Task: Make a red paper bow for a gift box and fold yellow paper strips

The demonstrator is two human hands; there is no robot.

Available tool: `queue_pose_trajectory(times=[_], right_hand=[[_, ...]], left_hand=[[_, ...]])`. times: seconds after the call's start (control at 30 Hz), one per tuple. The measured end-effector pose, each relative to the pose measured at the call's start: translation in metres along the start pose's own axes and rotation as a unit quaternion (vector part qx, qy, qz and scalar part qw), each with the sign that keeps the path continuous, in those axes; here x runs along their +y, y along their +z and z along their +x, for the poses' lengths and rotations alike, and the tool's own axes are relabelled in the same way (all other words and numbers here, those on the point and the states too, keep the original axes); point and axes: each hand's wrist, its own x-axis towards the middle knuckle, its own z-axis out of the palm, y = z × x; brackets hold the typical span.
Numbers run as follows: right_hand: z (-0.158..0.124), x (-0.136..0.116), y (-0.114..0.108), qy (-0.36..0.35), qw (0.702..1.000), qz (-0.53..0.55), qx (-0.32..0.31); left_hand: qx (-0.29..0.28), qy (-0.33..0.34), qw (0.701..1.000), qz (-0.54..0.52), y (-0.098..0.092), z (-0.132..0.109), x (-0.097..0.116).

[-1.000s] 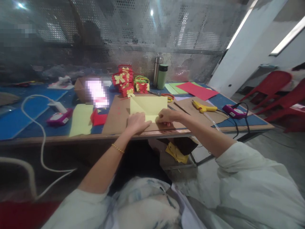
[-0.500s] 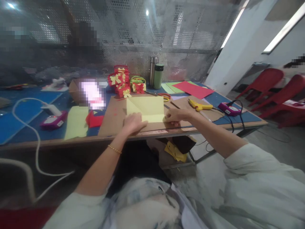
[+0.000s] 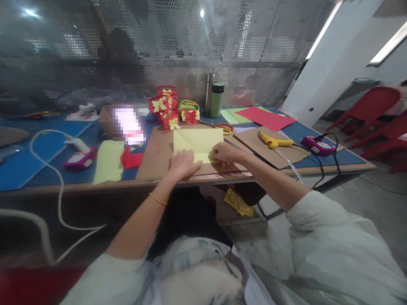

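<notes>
A pale yellow sheet of paper [image 3: 199,142] lies folded on a brown cardboard mat [image 3: 155,156] at the table's near edge. My left hand [image 3: 183,164] rests on the sheet's near left corner, fingers curled down and pressing on it. My right hand [image 3: 224,153] pinches the sheet's near right edge with closed fingers. A diagonal crease shows in the paper's left part.
Behind the sheet stand red and yellow paper baskets [image 3: 168,108], two flasks [image 3: 213,99], scissors [image 3: 224,128], and red and green sheets [image 3: 263,118]. A yellow glue gun [image 3: 275,142] and a purple device [image 3: 318,146] lie right. More paper [image 3: 110,159], cables and another purple device [image 3: 79,159] lie left. Red chairs [image 3: 375,114] stand far right.
Both hands stay on the yellow sheet; my right hand has slid slightly left along its near edge. The view shifted a little with my head.
</notes>
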Motion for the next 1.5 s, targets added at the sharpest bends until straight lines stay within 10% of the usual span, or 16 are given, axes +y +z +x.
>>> queue_pose_trajectory(times=[0.37, 1.0, 1.17, 1.23, 1.33, 1.5], right_hand=[[0.008, 0.011, 0.005, -0.053, 0.982, -0.178, 0.028], [0.004, 0.011, 0.007, -0.059, 0.974, -0.218, 0.037], [0.001, 0.006, 0.010, -0.071, 0.963, -0.248, 0.074], [-0.001, 0.004, 0.012, -0.067, 0.962, -0.253, 0.080], [-0.006, 0.002, 0.015, -0.054, 0.960, -0.259, 0.089], [-0.012, 0.002, 0.031, -0.052, 0.950, -0.274, 0.142]], left_hand=[[-0.039, -0.015, 0.999, 0.014, -0.010, 0.001, 0.014], [-0.063, -0.028, 0.998, 0.007, -0.031, -0.013, -0.083], [0.096, -0.078, 0.988, 0.095, -0.027, -0.030, -0.058], [0.128, 0.006, 0.989, 0.076, -0.015, -0.035, -0.038], [0.061, 0.124, 0.990, 0.042, 0.007, -0.038, -0.014], [0.006, 0.119, 0.993, 0.019, 0.025, -0.036, -0.007]])
